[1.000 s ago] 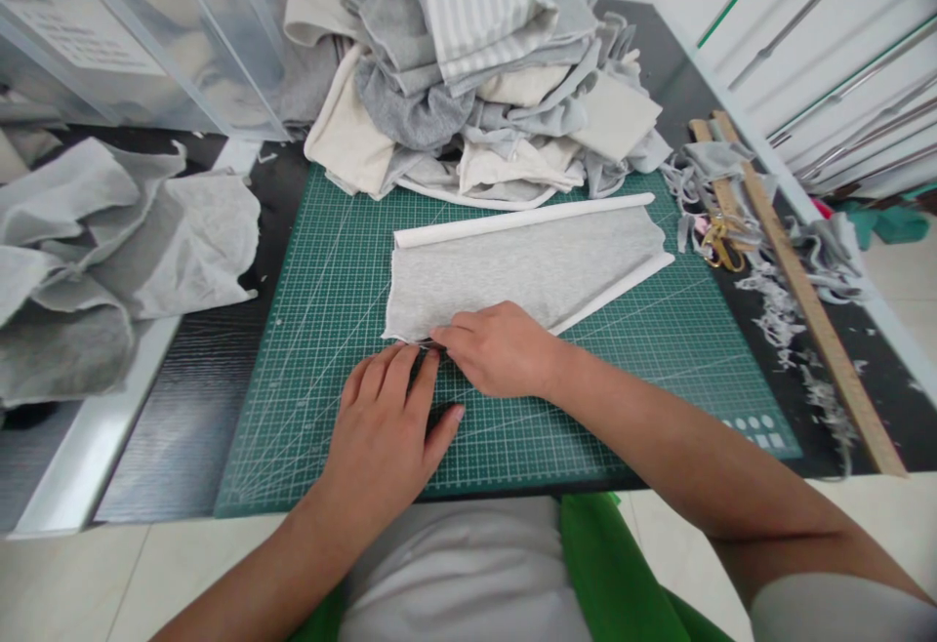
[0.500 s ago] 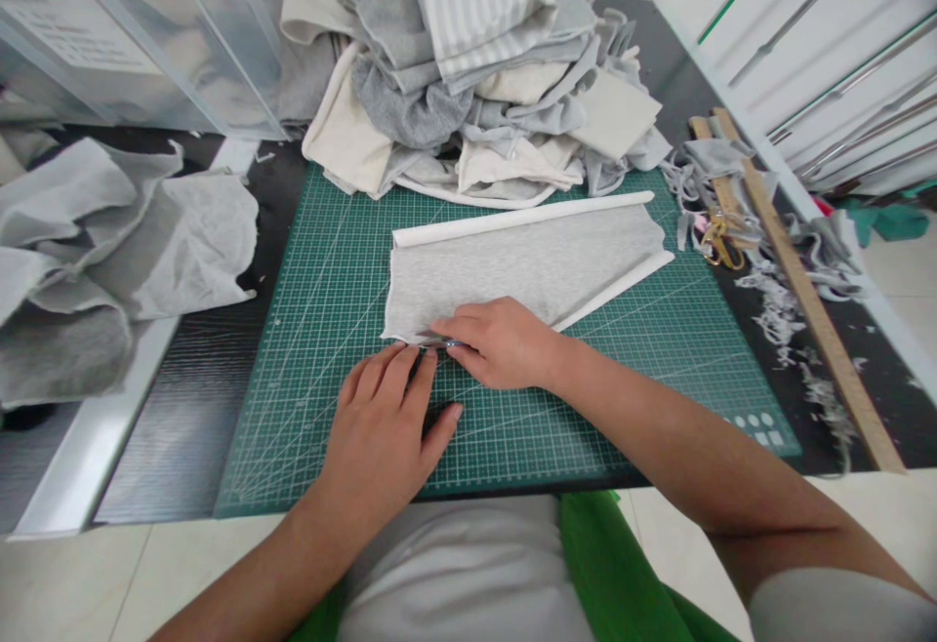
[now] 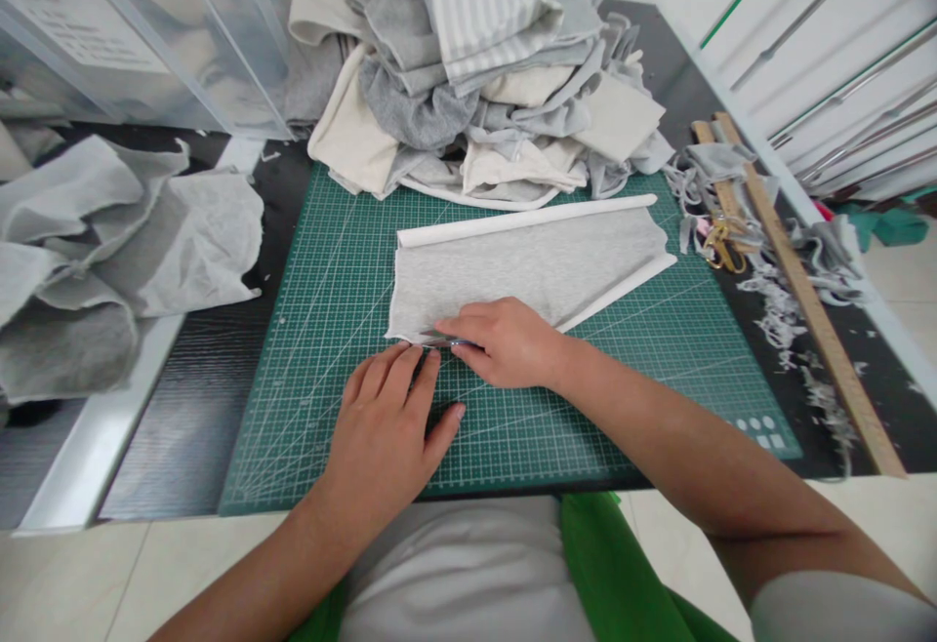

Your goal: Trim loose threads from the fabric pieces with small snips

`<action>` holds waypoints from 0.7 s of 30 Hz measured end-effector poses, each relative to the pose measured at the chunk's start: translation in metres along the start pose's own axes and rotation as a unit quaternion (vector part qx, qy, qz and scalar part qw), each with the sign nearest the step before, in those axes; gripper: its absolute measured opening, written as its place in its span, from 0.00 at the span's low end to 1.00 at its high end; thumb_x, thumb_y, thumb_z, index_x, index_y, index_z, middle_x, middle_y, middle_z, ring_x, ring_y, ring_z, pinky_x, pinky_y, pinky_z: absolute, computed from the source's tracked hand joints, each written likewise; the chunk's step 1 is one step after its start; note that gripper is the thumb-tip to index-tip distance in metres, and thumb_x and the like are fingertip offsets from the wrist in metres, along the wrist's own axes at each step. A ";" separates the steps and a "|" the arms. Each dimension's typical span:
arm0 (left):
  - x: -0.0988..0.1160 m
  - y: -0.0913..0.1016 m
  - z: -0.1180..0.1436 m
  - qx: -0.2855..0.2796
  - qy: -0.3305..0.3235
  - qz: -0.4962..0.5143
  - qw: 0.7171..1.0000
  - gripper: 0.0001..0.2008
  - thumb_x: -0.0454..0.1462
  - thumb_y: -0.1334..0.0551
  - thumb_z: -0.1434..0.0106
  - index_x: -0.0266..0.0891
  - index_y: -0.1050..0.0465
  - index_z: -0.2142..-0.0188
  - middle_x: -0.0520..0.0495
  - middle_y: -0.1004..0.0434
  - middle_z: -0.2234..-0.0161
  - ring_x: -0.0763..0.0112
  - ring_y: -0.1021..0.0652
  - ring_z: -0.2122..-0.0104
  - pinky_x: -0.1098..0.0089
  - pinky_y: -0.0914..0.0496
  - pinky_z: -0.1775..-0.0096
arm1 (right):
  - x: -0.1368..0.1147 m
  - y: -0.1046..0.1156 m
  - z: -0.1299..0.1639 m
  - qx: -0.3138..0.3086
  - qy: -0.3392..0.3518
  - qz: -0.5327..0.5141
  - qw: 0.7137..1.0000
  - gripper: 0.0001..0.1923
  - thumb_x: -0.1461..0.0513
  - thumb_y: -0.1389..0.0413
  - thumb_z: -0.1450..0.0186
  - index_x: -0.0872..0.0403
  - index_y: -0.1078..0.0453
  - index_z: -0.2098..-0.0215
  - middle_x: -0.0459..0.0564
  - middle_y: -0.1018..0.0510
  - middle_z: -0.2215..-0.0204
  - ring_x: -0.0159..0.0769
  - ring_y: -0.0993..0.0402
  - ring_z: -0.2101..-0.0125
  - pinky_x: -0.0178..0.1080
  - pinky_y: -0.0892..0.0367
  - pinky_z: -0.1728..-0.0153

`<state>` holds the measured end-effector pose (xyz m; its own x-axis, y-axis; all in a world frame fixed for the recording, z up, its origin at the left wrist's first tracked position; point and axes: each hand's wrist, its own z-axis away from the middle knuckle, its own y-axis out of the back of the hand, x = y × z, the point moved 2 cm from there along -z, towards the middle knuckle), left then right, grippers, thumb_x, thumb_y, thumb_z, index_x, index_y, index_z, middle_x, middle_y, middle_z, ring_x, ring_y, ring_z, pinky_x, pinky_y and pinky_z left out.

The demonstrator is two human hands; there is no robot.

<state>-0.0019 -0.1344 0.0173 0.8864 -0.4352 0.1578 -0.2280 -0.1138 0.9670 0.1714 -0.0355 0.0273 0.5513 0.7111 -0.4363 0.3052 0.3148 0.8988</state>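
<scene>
Two bare hands work at the near edge of a gray cloth that lies flat on a green cutting mat. The cloth sits in the middle of the mat, with a white rolled edge along its far side and another along its right side.

The left hand rests flat on the mat, just in front of the cloth's near left corner. Its fingers lie close together and point at the cloth edge, and the thumb sticks out to the right.

The right hand lies on the near edge of the cloth. Its fingers are curled and pressed together around a thin shiny tool whose tip pokes out to the left, along the cloth edge. What kind of tool it is, I cannot tell.

A big pile of gray and cream cloths sits at the far end of the mat. More crumpled gray cloth lies to the left. A long wooden ruler and small cloth scraps lie to the right, near yellow-handled scissors.
</scene>
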 end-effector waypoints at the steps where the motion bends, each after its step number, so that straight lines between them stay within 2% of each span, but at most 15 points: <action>1: 0.000 0.000 0.000 0.000 -0.001 -0.001 1.000 0.25 0.46 0.41 0.30 0.31 0.30 0.41 0.34 0.28 0.44 0.46 0.30 0.43 0.46 0.32 0.43 | -0.001 0.000 0.000 -0.002 -0.002 0.003 1.000 0.19 0.62 0.48 0.30 0.57 0.26 0.44 0.53 0.18 0.60 0.39 0.23 0.62 0.40 0.33 0.61; 14: 0.000 0.000 0.000 -0.005 0.000 0.002 1.000 0.25 0.47 0.42 0.30 0.30 0.31 0.41 0.34 0.29 0.44 0.46 0.30 0.42 0.46 0.33 0.43 | -0.010 0.004 -0.003 -0.041 0.007 0.083 0.996 0.19 0.61 0.52 0.28 0.57 0.28 0.43 0.53 0.19 0.61 0.38 0.25 0.66 0.40 0.39 0.68; 21: 0.000 0.000 -0.001 -0.007 -0.008 0.011 1.000 0.26 0.46 0.42 0.29 0.29 0.32 0.40 0.32 0.30 0.43 0.44 0.36 0.36 0.45 0.36 0.38 | -0.003 0.003 -0.002 -0.027 0.017 0.044 0.999 0.19 0.62 0.51 0.28 0.57 0.28 0.42 0.54 0.19 0.59 0.38 0.24 0.63 0.40 0.35 0.65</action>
<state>-0.0016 -0.1333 0.0178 0.8748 -0.4513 0.1762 -0.2414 -0.0908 0.9662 0.1695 -0.0356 0.0312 0.5465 0.7584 -0.3551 0.2137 0.2838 0.9348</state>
